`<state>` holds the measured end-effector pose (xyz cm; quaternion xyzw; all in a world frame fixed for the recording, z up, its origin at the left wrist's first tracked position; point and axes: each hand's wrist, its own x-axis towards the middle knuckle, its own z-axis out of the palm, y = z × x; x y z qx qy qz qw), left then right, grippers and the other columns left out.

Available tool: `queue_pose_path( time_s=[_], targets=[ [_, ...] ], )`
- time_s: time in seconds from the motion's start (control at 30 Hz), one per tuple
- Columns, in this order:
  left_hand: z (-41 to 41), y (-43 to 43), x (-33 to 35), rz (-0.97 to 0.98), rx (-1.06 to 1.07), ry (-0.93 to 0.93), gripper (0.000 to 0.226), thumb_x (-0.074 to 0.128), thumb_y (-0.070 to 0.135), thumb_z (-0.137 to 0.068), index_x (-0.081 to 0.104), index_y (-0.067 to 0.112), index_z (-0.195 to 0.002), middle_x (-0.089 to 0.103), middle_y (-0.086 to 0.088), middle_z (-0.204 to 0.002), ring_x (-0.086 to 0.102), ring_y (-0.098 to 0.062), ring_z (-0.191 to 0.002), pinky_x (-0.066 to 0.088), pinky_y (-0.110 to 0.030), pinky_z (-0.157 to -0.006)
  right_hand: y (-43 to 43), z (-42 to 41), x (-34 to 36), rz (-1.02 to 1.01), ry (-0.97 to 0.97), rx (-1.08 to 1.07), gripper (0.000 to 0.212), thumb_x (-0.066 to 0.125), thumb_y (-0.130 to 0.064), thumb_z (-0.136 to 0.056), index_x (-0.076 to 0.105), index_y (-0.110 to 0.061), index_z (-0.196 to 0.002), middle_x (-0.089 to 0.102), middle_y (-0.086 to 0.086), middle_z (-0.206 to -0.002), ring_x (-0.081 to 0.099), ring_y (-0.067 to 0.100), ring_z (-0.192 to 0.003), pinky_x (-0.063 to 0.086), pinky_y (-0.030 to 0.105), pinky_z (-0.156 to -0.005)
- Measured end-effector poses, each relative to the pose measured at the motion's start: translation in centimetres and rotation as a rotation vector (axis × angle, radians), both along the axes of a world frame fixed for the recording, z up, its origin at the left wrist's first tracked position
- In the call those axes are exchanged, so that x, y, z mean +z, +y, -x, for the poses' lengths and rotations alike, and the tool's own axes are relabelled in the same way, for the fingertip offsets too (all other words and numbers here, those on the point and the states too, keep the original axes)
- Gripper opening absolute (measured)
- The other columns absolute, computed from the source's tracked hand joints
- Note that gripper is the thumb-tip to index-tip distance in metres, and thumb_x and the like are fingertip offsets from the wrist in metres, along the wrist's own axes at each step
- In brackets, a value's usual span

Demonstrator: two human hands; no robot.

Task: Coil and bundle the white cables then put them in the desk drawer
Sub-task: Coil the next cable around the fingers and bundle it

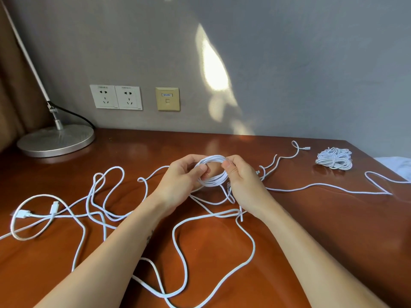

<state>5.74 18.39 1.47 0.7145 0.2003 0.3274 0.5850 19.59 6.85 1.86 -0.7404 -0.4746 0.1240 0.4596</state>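
while the left hand (178, 176) and right hand (241, 181) pinch the coil (213, 172) at frame centre to keep its loops together, loose cable (180, 243) trails below.

Light: a sun patch is thrown on the wall (214, 63).
Sheen: reflected off the desk (311, 230).
Edges: bowed.

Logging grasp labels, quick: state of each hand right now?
Left hand: fingers curled, pinching the left side of the white cable coil.
Right hand: gripping the coil's right side, thumb on top.
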Motion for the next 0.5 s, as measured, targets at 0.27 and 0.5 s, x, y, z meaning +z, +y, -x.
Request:
queue_pose_path(
  time_s=[0.27, 0.5],
  targets=[
    [0.24, -0.31, 0.1, -0.165, 0.031, 0.083, 0.018, 0.057, 0.025, -0.106, 0.072, 0.023, -0.116, 0.077, 0.004, -0.104, 0.072, -0.014, -0.101, 0.057, -0.031, -0.096, -0.11, -0.24, 0.4, -0.031, 0.067, -0.052, 0.031, 0.032, -0.04, -0.112, 0.051, -0.027, -0.132, 0.054, -0.016, -0.112, 0.051, 0.002, -0.104, 0.037, 0.014, -0.082],
    [0.05, -0.21, -0.05, -0.142, 0.119, 0.076, 0.022, 0.06, 0.034, -0.103, 0.075, 0.018, -0.101, 0.076, 0.001, -0.091, 0.072, -0.014, -0.079, 0.061, -0.028, -0.077, -0.07, -0.36, 0.43, -0.047, 0.174, 0.004, 0.034, 0.034, -0.043, -0.111, 0.051, -0.027, -0.137, 0.056, -0.012, -0.123, 0.053, 0.009, -0.119, 0.044, 0.033, -0.107]
  ],
)
